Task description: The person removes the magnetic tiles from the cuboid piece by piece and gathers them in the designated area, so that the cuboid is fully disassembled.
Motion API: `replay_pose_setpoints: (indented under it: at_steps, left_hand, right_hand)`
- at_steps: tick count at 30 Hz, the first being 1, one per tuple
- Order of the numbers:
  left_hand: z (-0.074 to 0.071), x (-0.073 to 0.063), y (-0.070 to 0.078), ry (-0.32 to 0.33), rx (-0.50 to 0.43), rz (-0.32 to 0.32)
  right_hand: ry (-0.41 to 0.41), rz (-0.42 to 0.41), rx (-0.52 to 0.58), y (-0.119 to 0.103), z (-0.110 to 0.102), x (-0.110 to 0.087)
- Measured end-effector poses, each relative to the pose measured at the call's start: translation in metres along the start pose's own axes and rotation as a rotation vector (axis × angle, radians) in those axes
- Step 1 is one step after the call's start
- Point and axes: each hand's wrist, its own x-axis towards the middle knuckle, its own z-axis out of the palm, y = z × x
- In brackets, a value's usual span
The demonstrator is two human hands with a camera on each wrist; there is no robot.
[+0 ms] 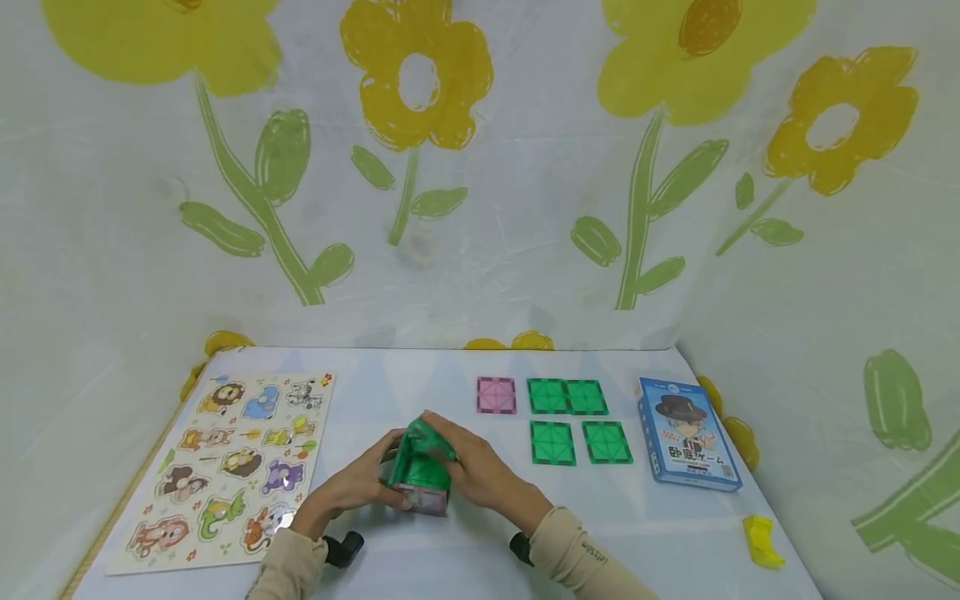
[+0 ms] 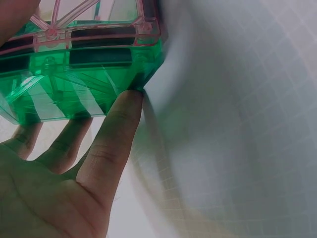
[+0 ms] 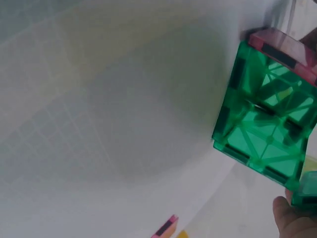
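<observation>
A small box-like build of magnetic tiles (image 1: pixel 426 475), green with pink at its near side, is between both hands above the white table. My left hand (image 1: pixel 367 482) grips its left side; in the left wrist view, fingers (image 2: pixel 110 148) lie along a green face and the thumb is at the pink edge. My right hand (image 1: pixel 480 467) reaches over the top and holds a tilted green magnetic tile (image 1: pixel 429 435) against the build. The right wrist view shows the build's green panels (image 3: pixel 267 131), a pink tile (image 3: pixel 280 44) and another green tile (image 3: pixel 308 191) by some fingertips.
Behind and right of the hands lie a pink tile (image 1: pixel 496 395) and several green tiles (image 1: pixel 552 442). A blue game box (image 1: pixel 686 433) is farther right, with a yellow object (image 1: pixel 762 542) before it. An animal puzzle board (image 1: pixel 225 475) lies left. Flowered cloth walls (image 1: pixel 517 208) enclose the table.
</observation>
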Motion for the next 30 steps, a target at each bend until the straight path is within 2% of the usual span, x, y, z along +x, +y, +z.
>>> replay_pose_setpoints:
  at_steps: [5,14,19,30]
  left_hand:
    - [0.001,-0.001,0.001,0.013,-0.002,-0.034]
    - [0.002,0.000,-0.001,0.025,0.001,-0.032]
    - [0.002,0.001,-0.002,0.026,0.009,-0.031]
    - [0.001,0.000,0.001,0.023,-0.005,-0.033]
  right_hand:
    - [0.042,0.084,0.077,0.005,-0.007,-0.002]
    - [0.164,0.244,0.124,0.029,-0.014,-0.014]
    - [0.202,0.330,0.202,0.040,-0.016,-0.020]
    - [0.317,0.513,0.186,0.052,-0.023,-0.021]
